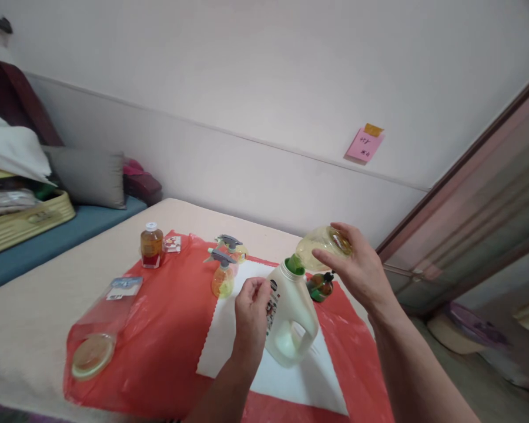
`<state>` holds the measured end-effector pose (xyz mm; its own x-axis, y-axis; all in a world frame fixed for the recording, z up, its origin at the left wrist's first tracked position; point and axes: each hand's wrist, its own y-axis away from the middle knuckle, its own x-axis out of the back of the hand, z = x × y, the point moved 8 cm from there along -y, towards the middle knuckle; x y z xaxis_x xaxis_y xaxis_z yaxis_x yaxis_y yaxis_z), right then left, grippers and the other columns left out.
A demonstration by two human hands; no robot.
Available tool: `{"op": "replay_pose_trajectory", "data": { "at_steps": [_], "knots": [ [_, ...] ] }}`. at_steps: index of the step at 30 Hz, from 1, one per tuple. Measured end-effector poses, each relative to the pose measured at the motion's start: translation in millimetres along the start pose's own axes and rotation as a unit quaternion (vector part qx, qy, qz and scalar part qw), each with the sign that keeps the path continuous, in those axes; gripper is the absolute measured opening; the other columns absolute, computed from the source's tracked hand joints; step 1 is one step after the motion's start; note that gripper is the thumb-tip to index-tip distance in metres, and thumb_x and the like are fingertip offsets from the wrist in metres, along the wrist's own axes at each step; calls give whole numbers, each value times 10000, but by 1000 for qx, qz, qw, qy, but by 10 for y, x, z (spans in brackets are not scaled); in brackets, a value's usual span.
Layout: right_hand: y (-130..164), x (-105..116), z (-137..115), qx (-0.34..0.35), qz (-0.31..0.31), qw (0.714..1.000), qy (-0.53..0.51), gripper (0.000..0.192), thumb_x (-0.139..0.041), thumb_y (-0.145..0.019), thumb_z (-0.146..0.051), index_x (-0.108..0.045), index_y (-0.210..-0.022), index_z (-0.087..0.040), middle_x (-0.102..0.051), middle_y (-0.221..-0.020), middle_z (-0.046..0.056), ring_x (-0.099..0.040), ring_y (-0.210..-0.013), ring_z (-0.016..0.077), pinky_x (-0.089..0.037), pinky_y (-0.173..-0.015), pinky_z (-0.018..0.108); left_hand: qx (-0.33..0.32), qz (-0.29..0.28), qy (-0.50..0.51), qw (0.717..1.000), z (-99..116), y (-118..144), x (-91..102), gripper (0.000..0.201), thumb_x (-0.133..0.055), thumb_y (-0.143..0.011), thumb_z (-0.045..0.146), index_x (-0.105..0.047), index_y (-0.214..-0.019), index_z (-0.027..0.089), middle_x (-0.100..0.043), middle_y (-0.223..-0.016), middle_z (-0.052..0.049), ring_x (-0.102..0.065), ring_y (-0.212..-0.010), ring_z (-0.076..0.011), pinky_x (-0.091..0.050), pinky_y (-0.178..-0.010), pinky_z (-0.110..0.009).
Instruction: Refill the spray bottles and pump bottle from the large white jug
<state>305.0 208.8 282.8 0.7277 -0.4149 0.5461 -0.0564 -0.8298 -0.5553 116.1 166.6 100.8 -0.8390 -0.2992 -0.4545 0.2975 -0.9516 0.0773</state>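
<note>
A large pale detergent jug (293, 305) with a side handle and a printed label stands on a white sheet (304, 382). Its mouth has a green inner part (295, 264). My right hand (357, 264) is wrapped round a clear bottle (315, 244) with pale yellow liquid. That bottle is tipped on its side, its neck end down at the jug's mouth. Beside the label, my left hand (252, 311) has its fingers curled together; what they hold, if anything, is hidden. A brown pump bottle (321, 288) is partly behind the jug.
Two spray bottles, one in front (223, 282), stand left of the jug. Farther left are an amber bottle (151, 247), a small box (173, 244) and a clear bag (101, 311) with a round lid (92, 355). Red plastic sheeting (171, 329) covers the bed. A pink note (364, 145) hangs on the wall.
</note>
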Motion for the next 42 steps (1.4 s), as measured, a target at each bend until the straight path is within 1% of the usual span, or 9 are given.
{"op": "replay_pose_trajectory", "data": {
  "at_steps": [8, 13, 18, 24, 28, 33, 36, 38, 42],
  "knots": [
    [18, -5, -5, 2, 2, 1000, 0, 690, -786, -663, -590, -637, -1239, -239, -687, -1270, 125, -633, -1189, 357, -433, -1089, 574, 7, -3, -1, 1000, -52, -8, -9, 323, -680, -866, 513, -665, -867, 190, -693, -841, -40, -653, -797, -187, -483, -717, -288],
    [44, -5, 51, -7, -1, 1000, -5, 712, -789, -660, -587, -635, -1258, -230, -674, -1324, 136, -627, -1208, 363, -432, -1091, 575, 10, -3, -1, 1000, -82, -17, -16, 327, -694, -857, 509, -668, -897, 186, -672, -803, -28, -646, -761, -178, -480, -692, -279],
    [64, 3, 78, 0, -1, 1000, -8, 711, -782, -681, -588, -649, -1280, -230, -676, -1338, 128, -617, -1231, 353, -423, -1107, 569, 9, -8, 1, 1000, -65, -2, -42, 324, -684, -865, 504, -662, -885, 182, -674, -804, -32, -639, -742, -168, -474, -674, -272],
    [138, 72, 121, -3, 33, 999, -29, 725, -793, -674, -600, -675, -1288, -233, -690, -1289, 121, -626, -1202, 347, -440, -1090, 557, 8, -5, -9, 1000, -64, -3, -42, 318, -704, -845, 496, -678, -875, 180, -690, -805, -45, -647, -754, -183, -482, -677, -281],
    [251, 123, 278, -27, 52, 997, -42, 763, -801, -675, -618, -659, -1320, -236, -681, -1300, 122, -613, -1236, 352, -432, -1105, 557, 13, -5, -15, 1000, -85, -4, -43, 339, -703, -841, 513, -684, -885, 177, -694, -805, -50, -650, -748, -185, -488, -675, -286],
    [510, 170, 622, -77, 48, 993, -72, 830, -824, -688, -610, -587, -1410, -277, -632, -1390, 119, -586, -1297, 360, -418, -1135, 567, 13, -6, -18, 1000, -83, 7, -70, 317, -709, -828, 494, -683, -844, 178, -704, -826, -62, -657, -771, -188, -494, -685, -286],
    [716, 164, 832, -101, 26, 989, -103, 862, -842, -699, -570, -532, -1456, -297, -627, -1402, 123, -622, -1258, 357, -475, -1093, 554, 13, 6, -15, 1000, -87, 19, -75, 307, -727, -808, 482, -697, -843, 178, -711, -819, -65, -659, -775, -186, -494, -698, -282],
    [845, 154, 963, -121, 9, 986, -115, 859, -850, -697, -561, -527, -1449, -298, -621, -1414, 129, -627, -1257, 360, -490, -1084, 553, 13, 7, -16, 1000, -85, 35, -80, 299, -733, -808, 474, -704, -850, 179, -712, -816, -65, -660, -780, -184, -493, -710, -279],
    [1017, 81, 1193, -162, -58, 979, -110, 840, -858, -681, -586, -542, -1413, -323, -590, -1475, 117, -568, -1342, 383, -416, -1149, 613, 13, -28, -48, 998, -71, 100, -135, 278, -710, -856, 459, -712, -884, 182, -722, -875, -74, -682, -862, -209, -508, -765, -297]
  ]
}}
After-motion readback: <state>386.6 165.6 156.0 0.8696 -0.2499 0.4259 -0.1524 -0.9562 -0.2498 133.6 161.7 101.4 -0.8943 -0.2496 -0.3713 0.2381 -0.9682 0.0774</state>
